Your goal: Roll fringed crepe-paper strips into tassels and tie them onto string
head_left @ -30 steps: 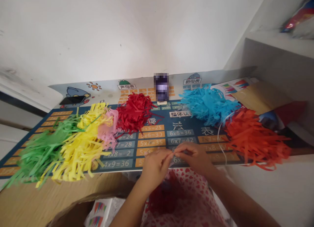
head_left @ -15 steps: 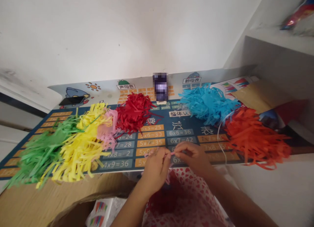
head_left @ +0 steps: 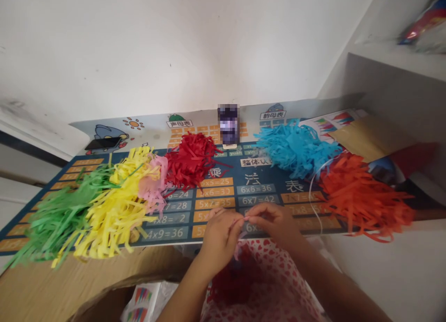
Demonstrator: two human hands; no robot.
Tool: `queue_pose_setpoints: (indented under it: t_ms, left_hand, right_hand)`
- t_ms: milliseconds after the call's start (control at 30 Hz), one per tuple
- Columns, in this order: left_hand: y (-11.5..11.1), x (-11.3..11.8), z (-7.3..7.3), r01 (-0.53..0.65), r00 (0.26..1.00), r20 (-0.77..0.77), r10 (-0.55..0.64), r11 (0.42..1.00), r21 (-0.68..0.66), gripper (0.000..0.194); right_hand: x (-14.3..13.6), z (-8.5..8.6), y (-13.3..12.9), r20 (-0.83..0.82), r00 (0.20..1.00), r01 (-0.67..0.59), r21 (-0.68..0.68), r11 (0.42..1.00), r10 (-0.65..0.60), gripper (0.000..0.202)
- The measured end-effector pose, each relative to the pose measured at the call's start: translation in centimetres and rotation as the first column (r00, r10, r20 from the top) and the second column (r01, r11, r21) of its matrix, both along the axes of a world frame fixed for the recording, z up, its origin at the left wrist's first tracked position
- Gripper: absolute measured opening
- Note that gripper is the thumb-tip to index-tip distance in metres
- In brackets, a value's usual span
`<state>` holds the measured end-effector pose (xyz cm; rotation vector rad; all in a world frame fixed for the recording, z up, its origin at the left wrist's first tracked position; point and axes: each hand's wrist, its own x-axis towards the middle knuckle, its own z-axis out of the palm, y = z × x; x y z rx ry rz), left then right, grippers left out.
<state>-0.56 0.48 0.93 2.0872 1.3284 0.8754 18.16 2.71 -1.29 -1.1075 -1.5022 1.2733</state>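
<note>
Above the mat's front edge, my left hand (head_left: 220,236) is closed around a pink tissue-paper tassel (head_left: 238,248), whose fringe hangs out below the fingers. My right hand (head_left: 273,221) pinches the thin twisted pink end between thumb and index finger, close to the left fingertips. Most of the tassel is hidden inside the left fist. Fringed red paper (head_left: 232,280) lies on my lap beneath the hands.
Left on the mat (head_left: 170,232) lie green (head_left: 66,215), yellow (head_left: 114,210), pink (head_left: 153,182) and red (head_left: 193,159) tassels. Blue (head_left: 296,147) and orange (head_left: 364,196) ones are right, beside a white string (head_left: 311,196). A phone (head_left: 229,124) stands behind; a box (head_left: 104,299) sits below.
Less pink fringe shows around my left hand. The twisted pink length between the hands looks shorter, with the fingertips nearer each other. The other tassels stay put.
</note>
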Motion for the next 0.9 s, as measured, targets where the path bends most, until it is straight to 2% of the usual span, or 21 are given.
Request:
queue_pose_setpoints:
  t_ms: [67, 133, 233, 333, 500, 600, 700, 800, 900]
  left_hand:
    - [0.1, -0.1, 0.0, -0.001, 1.000, -0.011, 0.001, 1.000, 0.025, 0.024]
    - [0.1, -0.2, 0.0, -0.019, 0.999, -0.028, 0.021, 0.996, 0.082, 0.015]
    - [0.1, -0.1, 0.1, -0.021, 0.999, -0.034, 0.026, 0.989, 0.144, 0.018]
    - [0.2, 0.1, 0.0, -0.014, 1.000, 0.009, 0.013, 0.991, 0.134, 0.007]
    - [0.2, -0.1, 0.0, -0.060, 0.996, 0.069, 0.054, 0.994, 0.091, 0.009]
    - [0.0, -0.2, 0.0, -0.116, 0.971, 0.207, 0.121, 0.993, -0.035, 0.012]
    - [-0.2, 0.1, -0.2, -0.174, 0.890, 0.372, 0.264, 0.950, -0.258, 0.015]
    - [-0.1, 0.5, -0.6, -0.117, 0.776, 0.518, 0.360, 0.889, -0.442, 0.018]
    - [0.0, 0.7, -0.9, -0.028, 0.667, 0.621, 0.412, 0.847, -0.531, 0.022]
  right_hand:
    - [0.1, 0.3, 0.2, 0.017, 1.000, 0.000, 0.053, 0.999, -0.001, 0.016]
    - [0.0, 0.6, 0.3, 0.061, 0.997, 0.031, 0.170, 0.985, -0.042, 0.015]
    - [-0.1, 0.9, 0.3, 0.147, 0.988, -0.006, 0.292, 0.957, -0.038, 0.018]
    - [-0.2, 1.2, 0.1, 0.202, 0.979, -0.078, 0.282, 0.956, 0.020, 0.020]
    - [0.1, 1.5, 0.1, 0.183, 0.983, -0.018, 0.246, 0.969, -0.028, 0.018]
    - [0.0, 1.0, 0.3, 0.084, 0.996, -0.007, 0.191, 0.982, -0.009, 0.015]
    - [-0.3, 0.5, 0.4, 0.017, 0.999, -0.045, 0.169, 0.985, 0.043, 0.020]
    - [-0.7, 0.7, 0.4, 0.022, 0.997, -0.075, 0.229, 0.971, 0.072, 0.015]
    - [-0.8, 1.1, 0.4, 0.029, 0.995, -0.104, 0.261, 0.960, 0.100, 0.015]
